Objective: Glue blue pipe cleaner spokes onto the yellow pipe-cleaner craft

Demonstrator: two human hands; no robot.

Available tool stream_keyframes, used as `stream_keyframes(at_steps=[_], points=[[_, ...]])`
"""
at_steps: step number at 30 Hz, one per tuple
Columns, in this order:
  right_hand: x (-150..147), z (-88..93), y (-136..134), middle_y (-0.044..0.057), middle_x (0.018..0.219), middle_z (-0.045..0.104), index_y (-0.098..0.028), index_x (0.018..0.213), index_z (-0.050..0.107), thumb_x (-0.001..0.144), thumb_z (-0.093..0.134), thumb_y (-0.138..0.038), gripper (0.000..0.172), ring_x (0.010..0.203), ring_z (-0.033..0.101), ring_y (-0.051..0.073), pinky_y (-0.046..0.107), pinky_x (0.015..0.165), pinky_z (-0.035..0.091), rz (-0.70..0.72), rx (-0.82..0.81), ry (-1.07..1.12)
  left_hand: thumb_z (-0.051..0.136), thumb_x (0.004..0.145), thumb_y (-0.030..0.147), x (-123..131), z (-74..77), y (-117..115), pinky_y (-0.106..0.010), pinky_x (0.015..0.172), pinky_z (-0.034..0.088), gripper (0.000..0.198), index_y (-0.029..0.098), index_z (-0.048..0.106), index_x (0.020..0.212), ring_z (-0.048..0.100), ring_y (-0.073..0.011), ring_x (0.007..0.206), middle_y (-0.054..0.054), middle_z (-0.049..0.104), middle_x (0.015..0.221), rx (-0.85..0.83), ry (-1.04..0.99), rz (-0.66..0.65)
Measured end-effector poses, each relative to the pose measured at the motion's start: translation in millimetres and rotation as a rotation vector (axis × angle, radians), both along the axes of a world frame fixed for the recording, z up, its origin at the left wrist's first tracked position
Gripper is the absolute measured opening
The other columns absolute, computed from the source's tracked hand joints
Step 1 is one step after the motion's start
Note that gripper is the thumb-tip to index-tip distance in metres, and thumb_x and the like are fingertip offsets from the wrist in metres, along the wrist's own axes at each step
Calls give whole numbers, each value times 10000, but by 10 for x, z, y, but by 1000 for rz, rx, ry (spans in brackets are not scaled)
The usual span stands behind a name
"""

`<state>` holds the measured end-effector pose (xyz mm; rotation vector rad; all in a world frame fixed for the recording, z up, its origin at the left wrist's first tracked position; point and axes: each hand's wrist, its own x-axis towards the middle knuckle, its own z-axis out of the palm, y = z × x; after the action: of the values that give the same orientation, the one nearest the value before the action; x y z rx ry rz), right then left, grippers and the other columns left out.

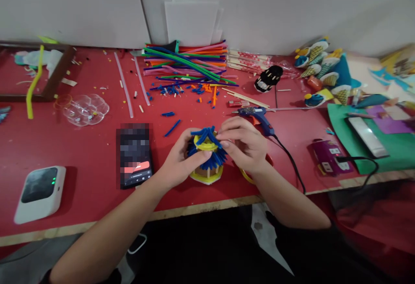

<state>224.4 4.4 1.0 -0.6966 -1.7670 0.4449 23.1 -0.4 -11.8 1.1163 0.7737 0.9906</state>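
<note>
A small craft model point(212, 161), brown-walled with blue fringe and yellow bands, is held upright just below the middle of the frame, near the front edge of the red table point(97, 154). It is steadied from its left side by the left hand point(181, 159); the thumb is pressed against its front, and the other fingers are curled behind, partly hidden. At its top, crossed blue strips point(207, 135) are met by the right hand point(245, 143), with thumb and index tips brought close together at 1 strip's end; whether it is firmly pinched cannot be told. A yellow ring point(248, 177) is partly covered by the right wrist. 2 groups of blue offcuts are seen loose above and left of the model. A glue gun point(256, 112) is laid right of centre, its cord run toward the lower right. A phone point(136, 163) is placed left of the hands, a white device point(42, 193) at lower left. Coloured pipe cleaners point(188, 63) are heaped at upper centre; bird-like crafts point(319, 55) are clustered at upper right.
</note>
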Motion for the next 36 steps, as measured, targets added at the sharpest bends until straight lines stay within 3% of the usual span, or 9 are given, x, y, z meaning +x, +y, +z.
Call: stream_keyframes(at_steps=[8,10,14,18,20,23,30,33,36], points=[[-43,-23,0,40,912,739,-287,1009,781,942,712,-226,115,829,707,196,373,755,591,-20,59,-24,916,740,374,31,-26,19,-331,946,570,396,257,692,1045,713,-203,1002,-16,745,1063,-5,32,48],[11,5,20,46,921,754,-288,993,777,958,685,-263,102,850,711,208,385,777,592,-107,41,-64,920,733,386,46,-37,26,-340,942,573,400,259,696,1040,718,-207,997,-14,751,1043,-4,31,82],[383,44,148,96,1008,759,-241,1002,742,967,613,-322,157,922,712,252,417,828,582,-593,-227,-273,928,719,406,70,-58,37,-364,926,583,398,279,707,1025,724,-212,968,-8,762,1018,-41,-6,188],[893,21,243,228,1197,728,-113,1166,698,941,603,-353,343,1189,664,373,508,1020,505,-1060,-675,-829,938,699,407,65,-63,45,-364,900,586,401,283,716,1009,720,-203,925,1,767,987,-59,-21,240],[1052,4,244,238,1211,731,-109,1165,703,967,580,-410,381,1170,676,376,470,980,512,-1067,-836,-1022,937,695,414,61,-60,46,-357,878,587,404,279,721,1008,717,-197,903,1,768,976,-69,-10,244],[1117,-21,234,191,1034,776,-158,969,742,951,585,-356,254,979,723,340,399,813,512,-976,-897,-1107,943,686,414,67,-47,44,-358,883,587,412,273,723,1004,719,-199,911,0,770,981,-75,-5,244],[949,-40,199,136,849,780,-207,827,737,896,614,-282,159,816,720,306,362,667,455,-779,-810,-1162,934,713,389,63,-43,45,-360,922,571,423,273,676,1027,719,-205,977,-3,753,1042,-104,-31,266],[939,68,199,135,828,783,-226,787,731,905,611,-295,181,777,719,315,372,635,454,-758,-755,-1142,926,726,370,39,-67,49,-336,870,573,471,298,630,1085,712,-188,945,19,719,1036,-79,-62,289],[977,241,369,161,962,802,-213,935,763,958,515,-252,252,886,734,336,403,712,499,-742,-644,-1111,925,720,360,34,-48,52,-317,867,569,468,301,612,1064,707,-175,933,34,715,1018,-98,-100,289]])
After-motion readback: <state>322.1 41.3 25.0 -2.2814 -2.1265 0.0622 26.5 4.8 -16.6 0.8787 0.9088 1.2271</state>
